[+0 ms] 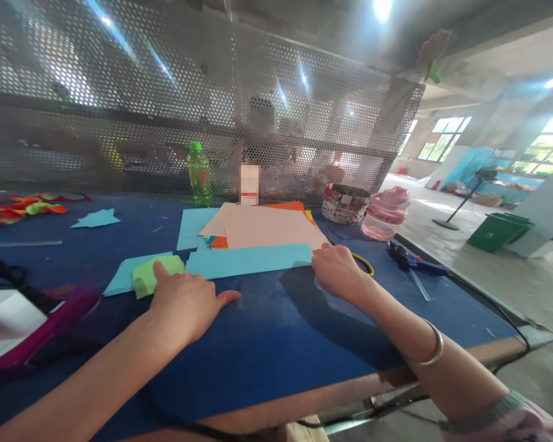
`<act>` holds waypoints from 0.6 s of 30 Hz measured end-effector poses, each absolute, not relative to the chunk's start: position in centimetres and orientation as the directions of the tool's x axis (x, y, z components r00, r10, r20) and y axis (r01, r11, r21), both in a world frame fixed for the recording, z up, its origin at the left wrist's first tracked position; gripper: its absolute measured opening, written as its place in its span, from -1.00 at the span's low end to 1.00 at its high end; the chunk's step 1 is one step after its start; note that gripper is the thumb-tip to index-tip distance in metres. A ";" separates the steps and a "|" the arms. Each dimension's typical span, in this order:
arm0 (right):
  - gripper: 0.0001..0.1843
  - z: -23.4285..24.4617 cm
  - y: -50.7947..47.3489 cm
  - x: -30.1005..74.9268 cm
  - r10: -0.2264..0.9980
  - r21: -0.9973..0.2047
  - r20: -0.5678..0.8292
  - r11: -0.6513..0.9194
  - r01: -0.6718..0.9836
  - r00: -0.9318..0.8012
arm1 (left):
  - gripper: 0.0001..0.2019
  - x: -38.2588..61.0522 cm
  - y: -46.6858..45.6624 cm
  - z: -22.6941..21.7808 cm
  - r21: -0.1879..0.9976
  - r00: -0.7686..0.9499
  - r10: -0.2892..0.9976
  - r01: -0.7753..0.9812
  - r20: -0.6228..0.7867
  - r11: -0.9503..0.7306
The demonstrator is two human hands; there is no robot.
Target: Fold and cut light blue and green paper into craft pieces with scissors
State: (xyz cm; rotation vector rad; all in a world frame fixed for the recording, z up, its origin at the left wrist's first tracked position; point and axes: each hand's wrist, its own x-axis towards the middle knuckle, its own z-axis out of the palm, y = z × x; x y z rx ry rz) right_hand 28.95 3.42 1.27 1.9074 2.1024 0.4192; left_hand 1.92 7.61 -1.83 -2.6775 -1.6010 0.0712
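Blue card strip lying across our navy tabletop, right up against the front of the paper stack. How do we reckon it handles?

— Light and fairly stiff, we'd guess, but thin enough to crease. We'd take it flat along a long edge, not by the corners.

And the hands?

— Left hand is flat and spread, gripping nothing, with one fingertip on a lime-green folded paper piece. Right hand sits at the strip's right end, fingers lightly curled. We can't tell if they're pinching it.

Counts?

— One strip, one green piece, one pale blue sheet under it, one yellow scissors handle, one blue glue gun, one green plastic bottle, one pink plastic jar. The sheets in the stack we can't count from here.
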 end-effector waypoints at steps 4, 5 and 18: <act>-0.73 1.4 3.3 28.9 0.995 0.377 -0.004 0.092 0.922 -0.098 | -0.30 2.7 7.1 -0.5 -0.100 0.432 0.902 0.896 -0.029 -0.432; -0.73 1.4 3.3 29.0 0.996 0.371 0.003 0.086 0.925 -0.094 | -0.27 2.8 6.9 -0.2 -0.129 0.423 0.906 0.897 -0.032 -0.423; -0.59 -1.9 6.8 31.9 0.949 0.014 0.288 0.132 0.991 -0.131 | -0.35 2.7 7.4 1.2 -0.224 0.402 0.900 0.905 0.171 -0.362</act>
